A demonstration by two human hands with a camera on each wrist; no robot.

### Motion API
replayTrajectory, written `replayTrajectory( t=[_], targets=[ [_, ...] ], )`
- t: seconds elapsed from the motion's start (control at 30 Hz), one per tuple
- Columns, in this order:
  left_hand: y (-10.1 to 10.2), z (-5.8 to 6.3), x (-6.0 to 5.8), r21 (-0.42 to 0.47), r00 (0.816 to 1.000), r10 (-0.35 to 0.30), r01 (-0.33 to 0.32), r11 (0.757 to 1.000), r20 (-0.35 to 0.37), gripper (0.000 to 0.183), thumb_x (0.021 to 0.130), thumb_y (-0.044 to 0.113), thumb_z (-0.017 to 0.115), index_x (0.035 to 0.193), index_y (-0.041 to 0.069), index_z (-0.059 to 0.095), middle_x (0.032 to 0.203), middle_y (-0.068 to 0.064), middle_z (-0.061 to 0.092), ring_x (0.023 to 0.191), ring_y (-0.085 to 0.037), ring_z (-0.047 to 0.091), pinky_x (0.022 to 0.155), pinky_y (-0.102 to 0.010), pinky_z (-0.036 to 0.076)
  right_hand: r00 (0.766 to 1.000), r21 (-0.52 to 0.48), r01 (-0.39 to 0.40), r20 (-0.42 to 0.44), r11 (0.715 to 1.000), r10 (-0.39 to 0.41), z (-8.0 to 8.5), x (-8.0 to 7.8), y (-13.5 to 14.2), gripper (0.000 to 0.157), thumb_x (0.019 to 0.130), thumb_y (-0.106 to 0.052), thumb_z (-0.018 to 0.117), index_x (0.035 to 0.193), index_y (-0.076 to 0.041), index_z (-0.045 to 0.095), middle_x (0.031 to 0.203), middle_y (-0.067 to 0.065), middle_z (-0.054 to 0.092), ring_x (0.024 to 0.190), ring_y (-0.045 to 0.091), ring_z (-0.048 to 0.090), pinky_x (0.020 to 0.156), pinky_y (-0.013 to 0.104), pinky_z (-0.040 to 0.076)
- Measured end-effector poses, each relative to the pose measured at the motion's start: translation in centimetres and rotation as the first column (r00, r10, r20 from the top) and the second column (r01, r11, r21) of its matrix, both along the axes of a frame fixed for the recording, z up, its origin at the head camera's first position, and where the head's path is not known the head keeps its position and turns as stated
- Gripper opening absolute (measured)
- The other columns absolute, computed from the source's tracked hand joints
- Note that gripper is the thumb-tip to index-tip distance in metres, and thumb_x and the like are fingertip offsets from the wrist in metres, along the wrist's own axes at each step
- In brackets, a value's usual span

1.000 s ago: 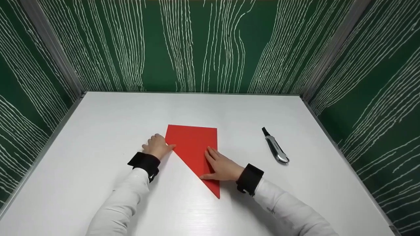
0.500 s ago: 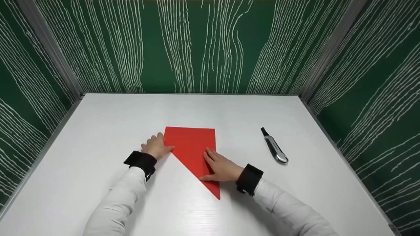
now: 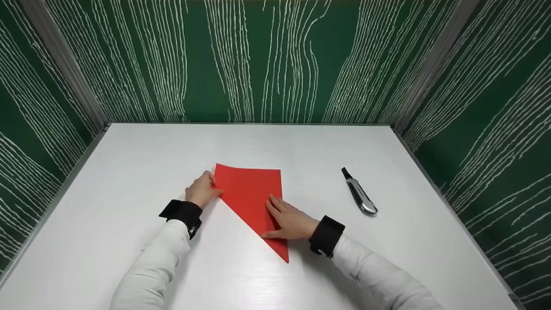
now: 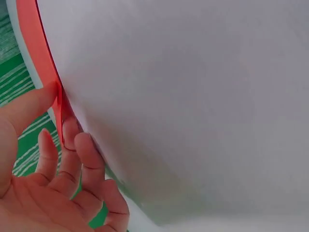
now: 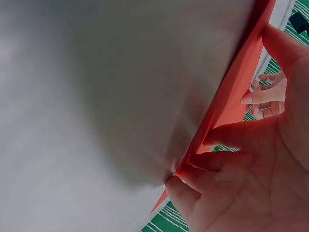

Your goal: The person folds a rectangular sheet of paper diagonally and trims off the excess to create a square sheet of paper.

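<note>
Midway between the left and right edges of the desk (image 3: 129, 172), short of its far edge, lies the red paper (image 3: 249, 193). Its corner towards the desk's far left corner now bows upward, where half a second ago that side lay flat. The left grip (image 3: 202, 189) pinches the paper's left side between thumb and finger; the right grip (image 3: 290, 221) clenches nothing, its fingers still spread, pressing. So the paper seems pinned at right, free to bend at left.

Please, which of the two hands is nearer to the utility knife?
The right hand, spread on the red paper, is nearer to the utility knife; the left hand, farther away, pinches the paper's left edge.
</note>
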State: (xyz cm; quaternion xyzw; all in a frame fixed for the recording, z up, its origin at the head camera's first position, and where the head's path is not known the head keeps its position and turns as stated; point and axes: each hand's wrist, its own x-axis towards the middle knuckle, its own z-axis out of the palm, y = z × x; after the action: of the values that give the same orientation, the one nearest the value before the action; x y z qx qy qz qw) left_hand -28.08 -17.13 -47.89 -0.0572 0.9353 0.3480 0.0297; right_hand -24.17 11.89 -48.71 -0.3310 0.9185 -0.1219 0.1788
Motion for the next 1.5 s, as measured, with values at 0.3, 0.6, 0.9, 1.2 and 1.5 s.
replayTrajectory(
  t=[0.3,0.6,0.9,1.2,1.5],
  targets=[
    [-1.4,0.6,-0.7,0.272,0.995,-0.031,0.004,0.962,0.096,0.03,0.091,0.008,0.074,0.113,-0.009,0.066,0.081,-0.006,0.07,0.062,-0.008,0.056,0.059,-0.017,0.041,1.0,0.02,0.0,-0.004,1.0,0.0,-0.2,-0.2,-0.2,0.102,0.094,-0.062,0.063,0.163,-0.003,0.019,0.174,0.016,0.012,0.162,0.035,0.016,0.129,0.046,0.029],
    [-2.3,1.4,-1.0,0.391,0.984,-0.105,0.04,0.919,0.145,0.026,0.095,0.011,0.072,0.113,-0.007,0.072,0.084,-0.005,0.076,0.068,-0.005,0.07,0.065,-0.016,0.056,1.0,0.01,0.001,-0.007,1.0,0.0,0.2,-0.5,-0.3,0.101,0.094,-0.063,0.063,0.163,-0.003,0.02,0.174,0.017,0.013,0.162,0.037,0.017,0.129,0.047,0.03],
    [-2.9,0.7,-0.7,0.489,0.982,-0.167,0.105,0.866,0.086,0.027,0.096,0.011,0.071,0.112,-0.011,0.069,0.078,0.0,0.077,0.067,-0.004,0.074,0.067,-0.015,0.059,1.0,-0.017,0.01,0.026,1.0,-0.009,0.3,-0.7,0.4,0.098,0.095,-0.061,0.063,0.164,-0.006,0.021,0.174,0.014,0.014,0.162,0.035,0.018,0.128,0.046,0.031],
    [-3.0,0.7,-0.5,0.548,0.989,-0.148,0.123,0.827,0.001,0.034,0.098,0.008,0.068,0.123,-0.015,0.064,0.105,-0.022,0.079,0.073,-0.003,0.074,0.077,-0.022,0.063,0.996,-0.16,0.019,-0.081,0.987,-0.033,0.9,-2.8,1.8,0.074,0.102,-0.042,0.061,0.156,0.003,0.037,0.162,0.024,0.038,0.151,0.041,0.039,0.121,0.051,0.041],
    [-2.6,0.6,-0.7,0.613,0.989,-0.14,0.144,0.776,-0.055,0.03,0.097,0.006,0.069,0.118,-0.015,0.066,0.094,-0.007,0.08,0.076,-0.009,0.078,0.081,-0.031,0.064,0.966,-0.453,0.244,0.04,0.858,-0.254,1.1,-5.7,3.9,0.055,0.102,-0.02,0.063,0.148,0.007,0.048,0.146,0.027,0.057,0.139,0.042,0.054,0.117,0.053,0.045]
  ],
)
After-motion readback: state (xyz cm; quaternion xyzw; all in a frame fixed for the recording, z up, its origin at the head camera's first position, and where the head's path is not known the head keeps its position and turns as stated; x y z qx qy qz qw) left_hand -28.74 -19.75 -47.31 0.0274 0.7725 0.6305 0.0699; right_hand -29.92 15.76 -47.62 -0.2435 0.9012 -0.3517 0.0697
